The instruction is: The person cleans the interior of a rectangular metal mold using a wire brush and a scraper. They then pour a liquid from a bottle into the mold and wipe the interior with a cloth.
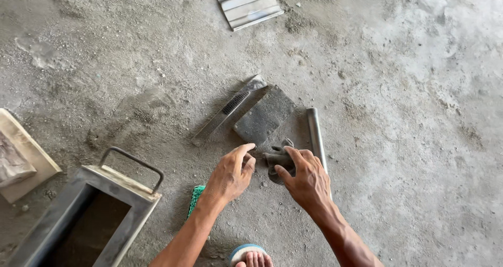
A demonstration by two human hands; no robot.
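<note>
— Both your hands are working at the frame's centre. What is your right hand (309,179) gripping?

— Its fingers are closing around a dark crumpled rag (277,159), just below the flat metal plate (266,115).

— And your left hand (230,173)?

— Its fingers are loosely curling, holding nothing, fingertips touching the plate's lower edge.

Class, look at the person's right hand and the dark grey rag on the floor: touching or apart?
Touching. The head view shows the right hand with its fingers curled over the dark rag, gripping it against the concrete floor beside the flat metal plate.
</note>
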